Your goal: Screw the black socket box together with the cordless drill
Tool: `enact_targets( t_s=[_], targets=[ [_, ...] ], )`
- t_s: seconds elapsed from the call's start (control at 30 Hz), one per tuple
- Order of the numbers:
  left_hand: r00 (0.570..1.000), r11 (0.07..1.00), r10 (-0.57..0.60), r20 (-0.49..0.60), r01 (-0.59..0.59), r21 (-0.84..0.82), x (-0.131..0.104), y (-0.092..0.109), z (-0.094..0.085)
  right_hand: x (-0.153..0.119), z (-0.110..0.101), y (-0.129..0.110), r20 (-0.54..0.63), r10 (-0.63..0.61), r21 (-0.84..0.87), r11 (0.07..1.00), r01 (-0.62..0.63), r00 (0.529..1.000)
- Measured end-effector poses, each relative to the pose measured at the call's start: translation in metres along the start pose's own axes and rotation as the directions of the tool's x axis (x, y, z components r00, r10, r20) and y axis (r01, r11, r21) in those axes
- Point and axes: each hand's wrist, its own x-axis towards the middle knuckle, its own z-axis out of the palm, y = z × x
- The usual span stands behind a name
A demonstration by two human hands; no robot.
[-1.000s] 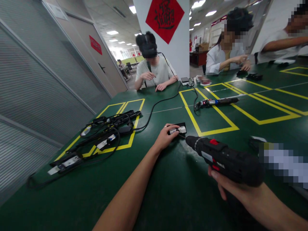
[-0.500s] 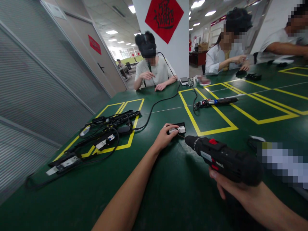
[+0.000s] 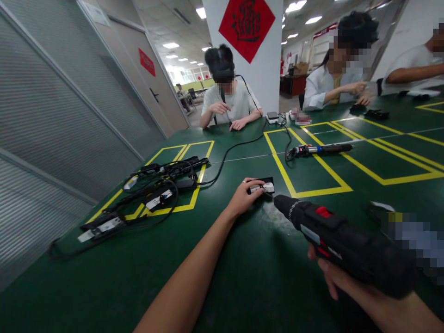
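My left hand (image 3: 243, 198) presses a small black piece with a white face (image 3: 269, 187) against the green table (image 3: 256, 273), fingers closed over its left part. In my right hand (image 3: 343, 277) is a black cordless drill (image 3: 333, 231) with red switches, gripped by its handle. The drill points left and away from me. Its thin bit reaches up to the near edge of the small piece, close to my left fingertips; whether it touches is too small to tell. Pale dust (image 3: 277, 217) lies on the table below the chuck.
Black cabled devices with white labels (image 3: 159, 199) lie at left inside yellow tape (image 3: 194, 199). A pen-shaped electric screwdriver (image 3: 317, 149) rests beyond the drill, its cable running off. Co-workers (image 3: 229, 97) sit across the table. A blurred-out object (image 3: 412, 236) is at right.
The whole view has shifted slightly, so things sit further right. The drill's rear has swung right and nearer to me, while its bit stays at the small piece. My left hand keeps its hold.
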Motion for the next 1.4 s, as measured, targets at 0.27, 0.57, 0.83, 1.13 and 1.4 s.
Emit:
enact_targets(
  t_s=[0.27, 0.57, 0.83, 1.13, 1.4],
  targets=[
    [1.000, 1.000, -0.001, 0.002, 0.001, -0.004, -0.002, 0.004, 0.000, 0.003, -0.011, 0.007, 0.038, -0.049, 0.006, 0.999, 0.048, 0.998],
    [1.000, 1.000, -0.013, 0.006, 0.013, 0.003, -0.002, 0.003, 0.000, 0.008, -0.009, 0.006, 0.073, 0.001, 0.079, 0.997, -0.007, 0.997],
    [1.000, 1.000, 0.002, 0.021, -0.002, 0.005, -0.002, 0.005, 0.000, 0.007, -0.010, 0.004, 0.114, 0.004, 0.128, 0.992, -0.019, 0.993],
    [1.000, 1.000, 0.005, 0.017, -0.006, 0.017, -0.002, 0.004, 0.001, 0.008, -0.008, 0.007, 0.049, 0.030, 0.034, 0.999, -0.032, 0.998],
    [1.000, 0.999, 0.008, 0.010, -0.009, 0.032, -0.001, 0.003, 0.001, 0.007, -0.003, 0.006, -0.008, 0.017, -0.017, 1.000, -0.017, 1.000]
  ],
)
